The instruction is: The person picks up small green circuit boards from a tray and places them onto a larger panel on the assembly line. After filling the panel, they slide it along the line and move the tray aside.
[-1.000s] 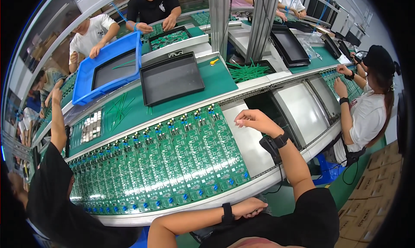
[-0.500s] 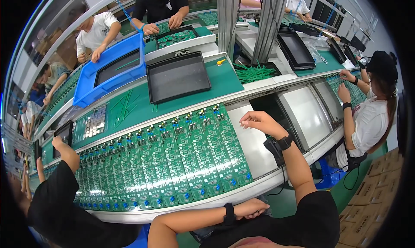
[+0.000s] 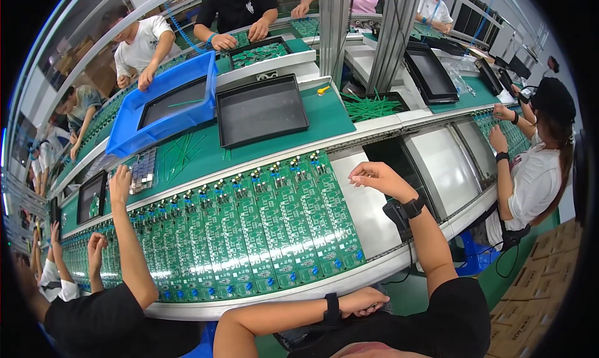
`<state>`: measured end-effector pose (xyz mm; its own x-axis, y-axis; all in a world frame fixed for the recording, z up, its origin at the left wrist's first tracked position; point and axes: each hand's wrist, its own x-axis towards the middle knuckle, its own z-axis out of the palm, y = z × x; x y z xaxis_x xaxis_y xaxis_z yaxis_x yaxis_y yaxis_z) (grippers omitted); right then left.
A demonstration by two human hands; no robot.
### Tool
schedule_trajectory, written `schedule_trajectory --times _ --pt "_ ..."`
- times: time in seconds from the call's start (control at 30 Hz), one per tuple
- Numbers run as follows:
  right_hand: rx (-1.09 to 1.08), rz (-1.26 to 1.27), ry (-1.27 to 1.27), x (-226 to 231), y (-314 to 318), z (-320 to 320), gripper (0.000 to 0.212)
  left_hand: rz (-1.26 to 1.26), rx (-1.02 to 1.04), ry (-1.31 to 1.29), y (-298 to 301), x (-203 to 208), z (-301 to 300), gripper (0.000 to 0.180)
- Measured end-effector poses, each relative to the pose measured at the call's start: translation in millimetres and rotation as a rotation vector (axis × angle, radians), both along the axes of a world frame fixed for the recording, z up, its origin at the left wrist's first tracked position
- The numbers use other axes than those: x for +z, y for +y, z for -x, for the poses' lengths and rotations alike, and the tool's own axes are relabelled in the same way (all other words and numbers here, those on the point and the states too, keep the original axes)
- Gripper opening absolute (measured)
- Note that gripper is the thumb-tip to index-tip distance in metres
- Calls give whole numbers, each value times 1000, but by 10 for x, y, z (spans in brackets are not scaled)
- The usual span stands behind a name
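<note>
The person's left hand rests low by the body, its fingers curled inward below a black wristband; whether it grasps anything cannot be told. Just beyond it runs the pale rim of a conveyor, carrying a long row of green circuit boards side by side, blue parts at their near ends. The right hand hovers past the row's right end, above a bare metal plate — released, with fingers loosely bent. To the left, a co-worker in black sleeves lifts one hand over the boards. Farther off, a green surface bears scattered thin green strips and a shallow black tray; a blue bin stands left of the tray. Beyond, a black-shirted co-worker reaches to a tray of small green boards.
</note>
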<state>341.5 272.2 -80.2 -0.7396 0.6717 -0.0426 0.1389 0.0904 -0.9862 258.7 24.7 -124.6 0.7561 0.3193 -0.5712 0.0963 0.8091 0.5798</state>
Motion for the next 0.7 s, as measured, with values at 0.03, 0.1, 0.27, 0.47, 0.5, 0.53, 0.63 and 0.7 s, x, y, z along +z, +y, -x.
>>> schedule_trajectory --times 0.03,0.1,0.27,0.47,0.5,0.53,0.63,0.7 --pt "0 -3 -6 1 1 -7 18 1 -1 1 -1 -1 -4 39" --pt "4 -9 -15 4 2 -9 18 2 0 4 -4 2 -3 39" --pt "0 -7 -21 19 -3 -10 18 11 6 2 4 8 -7 38" --pt "7 4 -23 28 -2 -13 18 27 -26 -26 13 -14 -14 39" --pt "6 6 -25 25 -2 -15 18 29 -38 -43 14 -26 -15 39" --pt "7 6 -25 17 2 -17 18 29 -37 -43 16 -30 -15 39" --pt "6 -6 -28 6 8 -19 17 24 -44 -50 20 5 -13 39" --pt "7 -1 -29 14 0 -21 17 23 -40 -48 19 9 -13 40"
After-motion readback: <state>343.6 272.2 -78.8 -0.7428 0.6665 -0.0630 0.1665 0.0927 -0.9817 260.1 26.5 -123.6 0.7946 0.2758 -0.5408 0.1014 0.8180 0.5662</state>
